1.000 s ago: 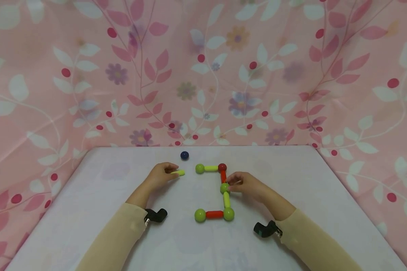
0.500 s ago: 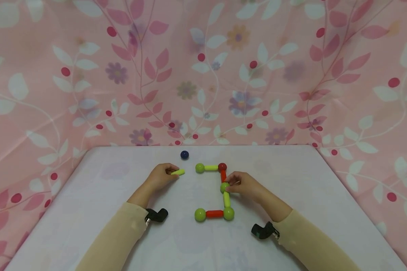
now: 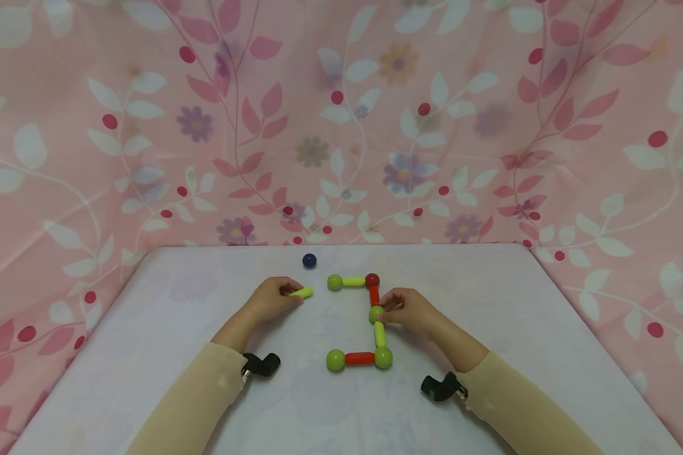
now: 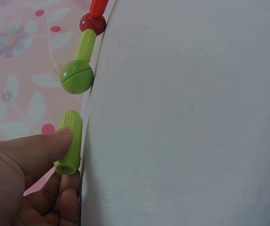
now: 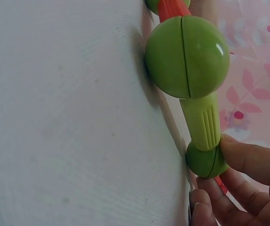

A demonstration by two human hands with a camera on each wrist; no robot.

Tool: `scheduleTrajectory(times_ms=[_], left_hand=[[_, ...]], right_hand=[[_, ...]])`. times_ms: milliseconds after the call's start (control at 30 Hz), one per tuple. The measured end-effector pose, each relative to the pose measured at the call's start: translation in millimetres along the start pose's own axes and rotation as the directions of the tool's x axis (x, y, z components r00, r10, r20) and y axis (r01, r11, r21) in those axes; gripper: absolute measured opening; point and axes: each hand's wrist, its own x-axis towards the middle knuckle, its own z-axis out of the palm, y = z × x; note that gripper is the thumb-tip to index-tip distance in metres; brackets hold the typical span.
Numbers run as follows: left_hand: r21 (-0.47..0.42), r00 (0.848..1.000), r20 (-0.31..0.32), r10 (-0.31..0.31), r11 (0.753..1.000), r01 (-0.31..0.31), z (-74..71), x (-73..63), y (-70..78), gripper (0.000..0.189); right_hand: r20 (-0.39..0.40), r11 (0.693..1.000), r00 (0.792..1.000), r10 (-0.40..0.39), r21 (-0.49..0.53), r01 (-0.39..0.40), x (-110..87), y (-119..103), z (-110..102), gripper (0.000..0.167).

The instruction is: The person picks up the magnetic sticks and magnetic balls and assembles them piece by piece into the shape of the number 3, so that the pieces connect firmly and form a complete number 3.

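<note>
Between thumb and fingers my left hand (image 3: 273, 298) pinches a yellow-green rod (image 4: 73, 141), its socketed end showing in the left wrist view. My right hand (image 3: 412, 309) grips the middle green ball (image 3: 377, 315) of a joined ball-and-rod shape lying on the table. From that ball a red rod (image 3: 374, 296) runs back to a red ball (image 3: 372, 280), then a yellow-green rod leads left to a green ball (image 3: 334, 282). Toward the front, another yellow-green rod (image 3: 380, 335) meets a green ball (image 3: 383, 357). A red rod (image 3: 359, 359) joins it to the front left green ball (image 3: 336, 360).
A loose dark blue ball (image 3: 310, 260) lies near the back edge of the white-covered table (image 3: 461, 265). Behind it hangs a pink floral cloth (image 3: 341, 126). A black wrist camera (image 3: 262, 364) sits at the left cuff, another camera (image 3: 441, 387) at the right.
The left hand has shifted slightly, and the rod's visible end has moved a little to the right. The right forearm has moved slightly left, while its fingers stay at the middle green ball.
</note>
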Motion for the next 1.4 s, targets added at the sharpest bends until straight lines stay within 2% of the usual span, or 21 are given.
scheduleTrajectory(times_ms=[333, 767, 900, 1133, 1400], left_hand=[[-0.03, 0.998, 0.064, 0.024, 0.999, -0.022, 9.5, -6.6, 13.0, 0.021], [-0.038, 0.985, 0.154, 0.072, 0.997, -0.067, 24.0, -10.7, 33.6, 0.016], [-0.031, 0.984, 0.168, 0.062, 0.998, -0.057, 29.4, -13.8, 41.5, 0.015], [-0.05, 0.972, 0.202, 0.121, 0.992, -0.113, 42.3, -16.7, 50.6, 0.016], [-0.061, 0.965, 0.224, 0.136, 0.99, -0.125, 52.5, -14.4, 56.7, 0.017]], right_hand=[[-0.005, 1.0, 1.0, 0.003, 0.013, -0.003, 1.4, 2, -1, 0.023], [-0.021, 0.999, 0.999, 0.029, 0.028, -0.029, 3.7, 1, -2, 0.026], [-0.027, 0.999, 0.999, 0.043, 0.023, -0.042, 5.1, 0, -1, 0.026], [-0.035, 0.998, 0.998, 0.061, 0.024, -0.06, 6.9, -2, -1, 0.026], [-0.027, 0.998, 0.998, 0.061, 0.032, -0.06, 7.5, -2, 0, 0.026]])
